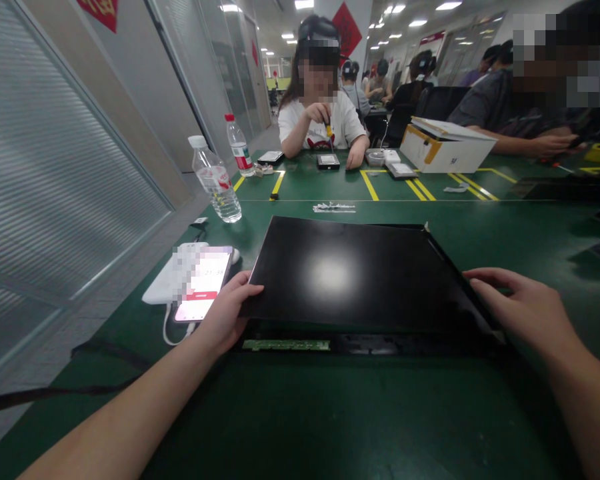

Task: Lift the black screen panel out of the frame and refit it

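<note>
At the left of the frame, a ribbed glass partition is rising beside a green table. Left of centre, a white device and a lit phone are lying close together, with a white cable looping below them. Above these, two clear bottles, a larger one and a red-capped one, are standing on the table.

My left grip is closing on the left edge of a glossy black screen panel, thumb on top. The panel is filling the centre of the frame, lying over a black bezel; along the bezel's lower strip, a green circuit board is showing. Beyond the panel, white scraps are lying on the table, and at upper centre a person in a white shirt is holding a yellow-handled screwdriver over a small drive.

At upper right, a white box is sitting near a dark-sleeved co-worker. At right, the curved fingers of my right grip are resting at the bezel's right edge; I cannot tell whether they are clasping it.
</note>
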The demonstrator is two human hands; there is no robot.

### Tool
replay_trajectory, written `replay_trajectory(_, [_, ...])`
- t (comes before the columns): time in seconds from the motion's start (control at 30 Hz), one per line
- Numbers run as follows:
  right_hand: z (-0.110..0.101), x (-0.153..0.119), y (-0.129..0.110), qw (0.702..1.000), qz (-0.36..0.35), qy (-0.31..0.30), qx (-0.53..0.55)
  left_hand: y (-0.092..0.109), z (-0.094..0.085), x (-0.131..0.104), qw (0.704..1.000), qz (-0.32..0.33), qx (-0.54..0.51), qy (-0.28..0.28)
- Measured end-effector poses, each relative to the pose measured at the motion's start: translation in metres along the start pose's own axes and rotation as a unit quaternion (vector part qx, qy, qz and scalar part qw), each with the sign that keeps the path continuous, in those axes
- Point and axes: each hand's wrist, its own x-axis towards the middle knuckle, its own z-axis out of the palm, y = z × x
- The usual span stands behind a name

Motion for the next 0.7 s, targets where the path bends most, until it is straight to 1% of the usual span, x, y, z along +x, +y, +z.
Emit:
replay_trajectory(0.1, [-0.002,0.002,-0.001,1.000,0.009,0.002,-0.012,0.000,-0.001,0.001,1.000,0.000,0.004,-0.004])
replay_trajectory(0.23, [0.000,0.008,0.003,0.998,0.028,-0.037,-0.047,-0.001,-0.001,0.001,1.000,0.005,0.009,-0.007])
replay_trajectory(0.53, [0.014,0.019,0.022,0.991,-0.046,-0.066,-0.103,0.005,0.006,-0.006,1.000,-0.007,0.010,0.013])
replay_trajectory(0.7, [0.025,0.021,0.035,0.984,-0.097,-0.077,-0.130,0.005,0.006,-0.007,1.000,-0.006,0.007,0.015])
